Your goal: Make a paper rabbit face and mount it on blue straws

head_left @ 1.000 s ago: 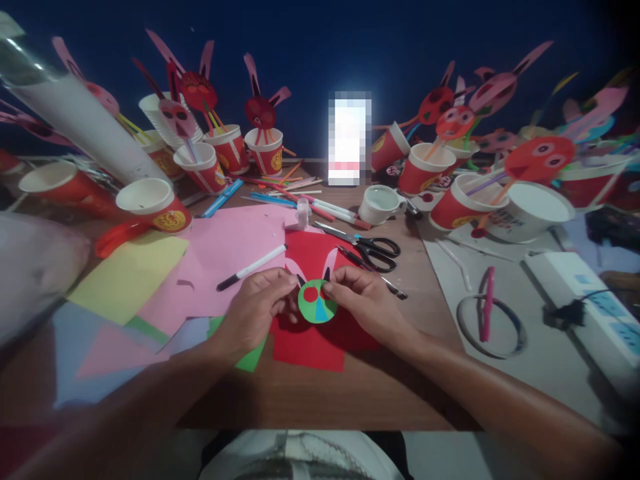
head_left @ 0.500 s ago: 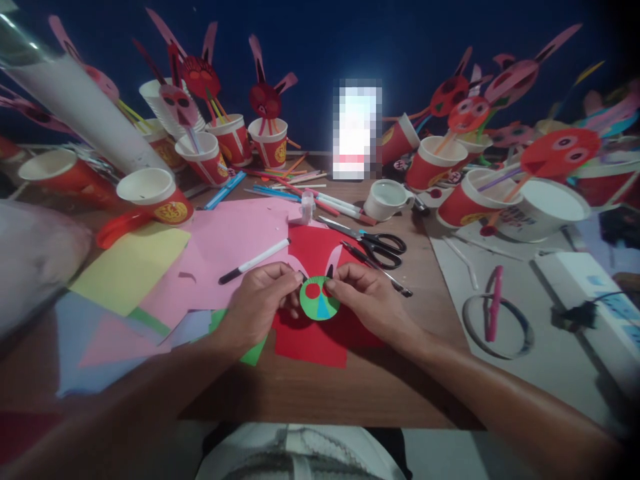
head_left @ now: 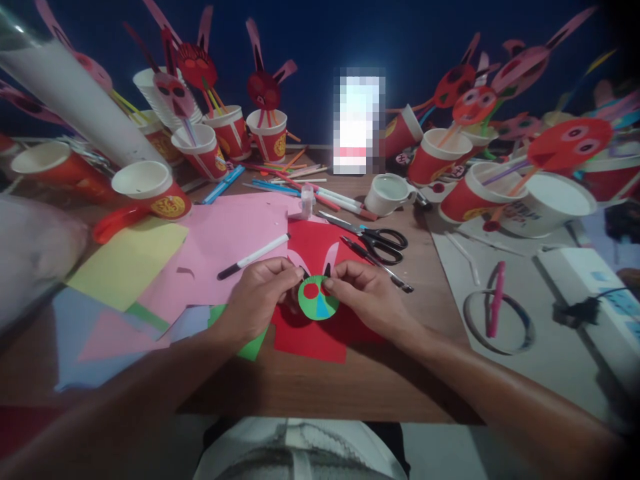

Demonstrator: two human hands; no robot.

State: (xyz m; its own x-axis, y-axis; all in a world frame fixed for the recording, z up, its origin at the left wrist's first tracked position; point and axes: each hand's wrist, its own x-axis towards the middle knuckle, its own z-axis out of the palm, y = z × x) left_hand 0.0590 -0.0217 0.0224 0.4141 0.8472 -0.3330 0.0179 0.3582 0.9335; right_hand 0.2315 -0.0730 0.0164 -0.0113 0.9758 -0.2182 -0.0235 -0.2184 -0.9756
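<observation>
Left hand and right hand pinch a green disc between them, fingertips closed on its upper rim, over a red sheet. The disc already carries red eye spots and a blue wedge; pink ears rise behind it. Whether the ears are fixed cannot be told. A marker lies just beyond the left hand, scissors beyond the right. Bare table lies nearer the body.

Matt paper green disc, red sheet, seemingly smooth wooden table
</observation>
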